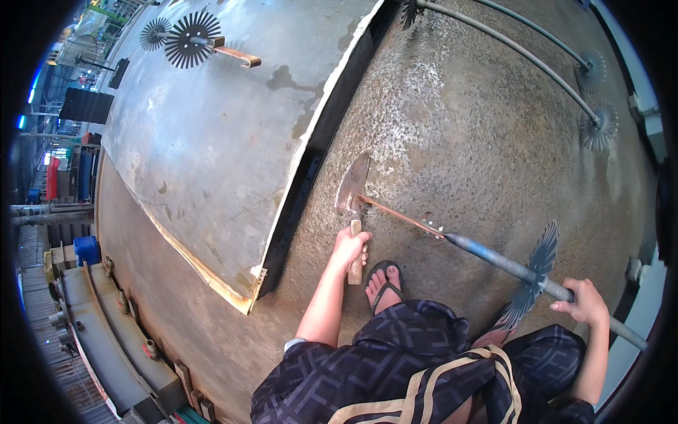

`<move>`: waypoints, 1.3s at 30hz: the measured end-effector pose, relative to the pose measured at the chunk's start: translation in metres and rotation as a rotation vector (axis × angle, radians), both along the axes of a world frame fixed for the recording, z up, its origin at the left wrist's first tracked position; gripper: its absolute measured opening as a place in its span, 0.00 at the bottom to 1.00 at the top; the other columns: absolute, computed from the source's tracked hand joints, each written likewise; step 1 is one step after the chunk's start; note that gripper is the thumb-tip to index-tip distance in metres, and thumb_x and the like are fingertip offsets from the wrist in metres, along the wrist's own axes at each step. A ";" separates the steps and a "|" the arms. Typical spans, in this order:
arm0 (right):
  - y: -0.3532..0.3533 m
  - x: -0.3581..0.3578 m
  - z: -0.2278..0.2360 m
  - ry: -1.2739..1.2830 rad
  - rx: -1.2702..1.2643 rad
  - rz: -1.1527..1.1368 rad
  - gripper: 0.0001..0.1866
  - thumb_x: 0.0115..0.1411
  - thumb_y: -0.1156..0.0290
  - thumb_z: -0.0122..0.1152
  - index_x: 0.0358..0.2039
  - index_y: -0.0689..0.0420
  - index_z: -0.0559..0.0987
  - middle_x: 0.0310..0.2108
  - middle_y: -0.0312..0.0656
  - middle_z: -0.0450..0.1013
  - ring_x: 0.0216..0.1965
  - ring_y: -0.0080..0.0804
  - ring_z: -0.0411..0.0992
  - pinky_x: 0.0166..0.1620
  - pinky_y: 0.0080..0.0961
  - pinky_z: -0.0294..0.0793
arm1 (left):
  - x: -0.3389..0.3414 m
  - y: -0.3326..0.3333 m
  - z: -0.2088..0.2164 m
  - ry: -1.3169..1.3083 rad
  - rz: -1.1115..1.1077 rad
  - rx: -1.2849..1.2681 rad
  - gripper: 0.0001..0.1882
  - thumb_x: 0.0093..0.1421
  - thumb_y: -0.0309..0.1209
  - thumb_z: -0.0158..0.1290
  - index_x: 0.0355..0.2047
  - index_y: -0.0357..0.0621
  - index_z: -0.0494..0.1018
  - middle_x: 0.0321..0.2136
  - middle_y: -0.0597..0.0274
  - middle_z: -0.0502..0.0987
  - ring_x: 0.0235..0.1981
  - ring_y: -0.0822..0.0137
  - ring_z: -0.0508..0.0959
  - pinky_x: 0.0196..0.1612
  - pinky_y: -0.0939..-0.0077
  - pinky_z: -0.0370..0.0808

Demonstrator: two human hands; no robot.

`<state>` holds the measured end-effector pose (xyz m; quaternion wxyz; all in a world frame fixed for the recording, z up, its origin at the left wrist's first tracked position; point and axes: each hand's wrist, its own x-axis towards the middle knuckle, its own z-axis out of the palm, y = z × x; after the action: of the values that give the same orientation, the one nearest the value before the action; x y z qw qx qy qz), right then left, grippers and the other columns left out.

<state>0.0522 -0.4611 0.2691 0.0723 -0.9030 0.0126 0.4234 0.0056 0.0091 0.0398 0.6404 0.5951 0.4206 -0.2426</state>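
Right hand (pixel 583 304): fingers clamped round grey pole (pixel 494 261) | left hand (pixel 349 249): fingers clamped on trowel (pixel 352 185) by wooden handle (pixel 354 272), blade at pole's rusty rod (pixel 406 218), contact unclear, over mottled floor (pixel 452 141) | farther: black finned wheel (pixel 181 44) on grey platform (pixel 212 148)

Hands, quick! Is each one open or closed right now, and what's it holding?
Left hand: closed, holding a wooden-handled blade tool.
Right hand: closed, holding a long metal pole.
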 end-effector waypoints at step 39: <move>0.007 -0.003 -0.010 0.071 -0.227 -0.021 0.31 0.54 0.39 0.52 0.26 0.60 0.79 0.23 0.55 0.72 0.33 0.55 0.73 0.39 0.44 0.70 | 0.008 -0.050 0.056 -0.051 -0.686 0.613 0.27 0.60 0.46 0.48 0.45 0.31 0.68 0.35 0.32 0.76 0.42 0.39 0.76 0.47 0.54 0.72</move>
<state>0.0493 -0.4541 0.2586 -0.0265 -0.8895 0.0726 0.4504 0.0136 -0.0406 0.0953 0.3278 0.8676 0.2359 -0.2901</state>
